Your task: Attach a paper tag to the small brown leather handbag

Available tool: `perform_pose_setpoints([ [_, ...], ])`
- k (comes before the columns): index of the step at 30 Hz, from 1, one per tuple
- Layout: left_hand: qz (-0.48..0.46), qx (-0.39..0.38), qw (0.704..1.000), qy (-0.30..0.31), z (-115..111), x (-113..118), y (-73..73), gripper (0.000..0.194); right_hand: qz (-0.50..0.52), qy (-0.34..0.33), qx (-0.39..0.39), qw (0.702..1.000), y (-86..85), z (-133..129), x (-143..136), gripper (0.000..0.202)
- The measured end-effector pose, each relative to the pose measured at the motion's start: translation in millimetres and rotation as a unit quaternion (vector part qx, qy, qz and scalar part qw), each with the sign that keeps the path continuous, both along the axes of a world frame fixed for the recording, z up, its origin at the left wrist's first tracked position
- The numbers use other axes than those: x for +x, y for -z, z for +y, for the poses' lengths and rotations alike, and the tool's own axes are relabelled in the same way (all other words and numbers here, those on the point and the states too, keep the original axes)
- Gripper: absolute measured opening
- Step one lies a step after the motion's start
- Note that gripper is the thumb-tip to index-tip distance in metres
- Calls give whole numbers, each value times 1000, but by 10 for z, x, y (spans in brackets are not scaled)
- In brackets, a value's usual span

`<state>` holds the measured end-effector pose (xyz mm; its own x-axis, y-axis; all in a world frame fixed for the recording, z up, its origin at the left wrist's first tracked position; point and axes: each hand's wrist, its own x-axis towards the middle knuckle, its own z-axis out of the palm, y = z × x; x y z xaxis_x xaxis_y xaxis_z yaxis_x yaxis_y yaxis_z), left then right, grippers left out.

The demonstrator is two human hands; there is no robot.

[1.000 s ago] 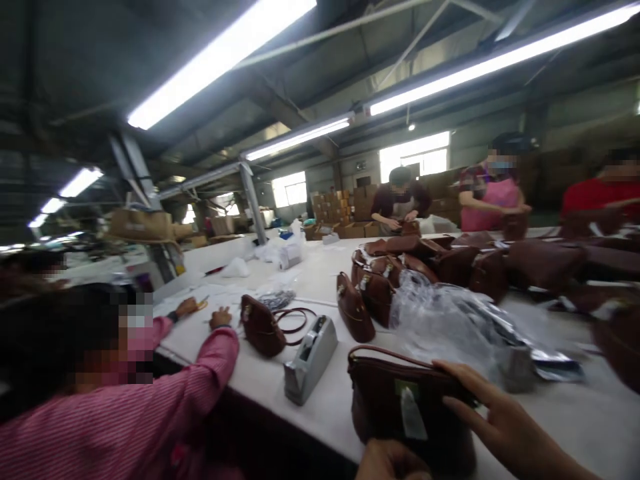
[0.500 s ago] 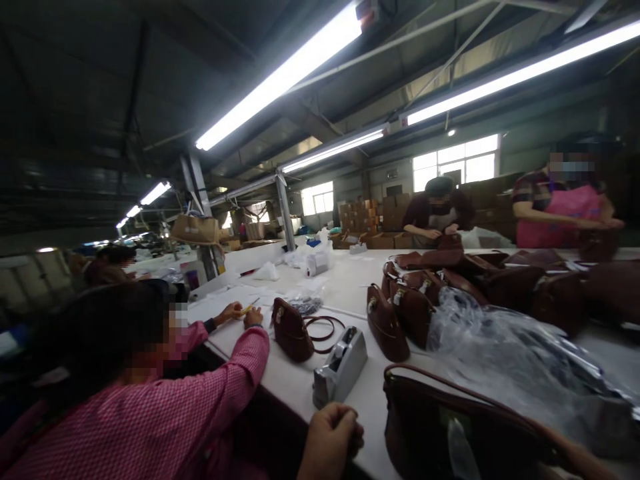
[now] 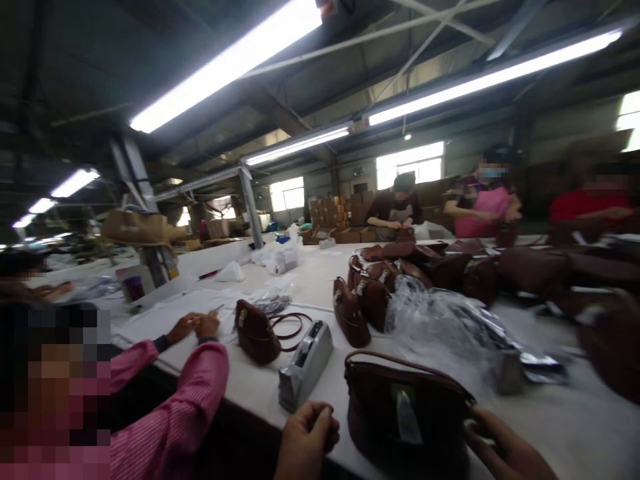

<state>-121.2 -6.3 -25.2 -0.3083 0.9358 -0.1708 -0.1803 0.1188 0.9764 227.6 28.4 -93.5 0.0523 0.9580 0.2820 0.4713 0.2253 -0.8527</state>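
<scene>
"Where is the smooth, brown, leathery bag (image 3: 373,403) standing?"

"Upright on the white desk (image 3: 575,427); the right hand (image 3: 505,443) is touching its side, grip unclear, while the left hand (image 3: 306,433) is forming a loose fist."

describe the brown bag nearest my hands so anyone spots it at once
Find the white table, then the grey tape dispenser near its edge. To its right stands a dark brown bag. Unlike its neighbours, it sits between your left hand and right hand.
</scene>
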Motion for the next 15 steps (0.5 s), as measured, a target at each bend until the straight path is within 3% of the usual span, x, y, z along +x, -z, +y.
perform_pose_setpoints([
  [5, 47, -11, 994, 97, 0, 197, -3, 45, -9, -23, -15, 1000, -403, -197, -177, 38],
  [9, 62, -23, 988, 137, -60, 458, -45, 49, -15, -24, -31, 999, -461, -260, -193, 35],
  [15, 13, -98, 981, 169, -116, 981, -144, 63, -14, -39, -26, 999, -481, -314, -204, 32],
])
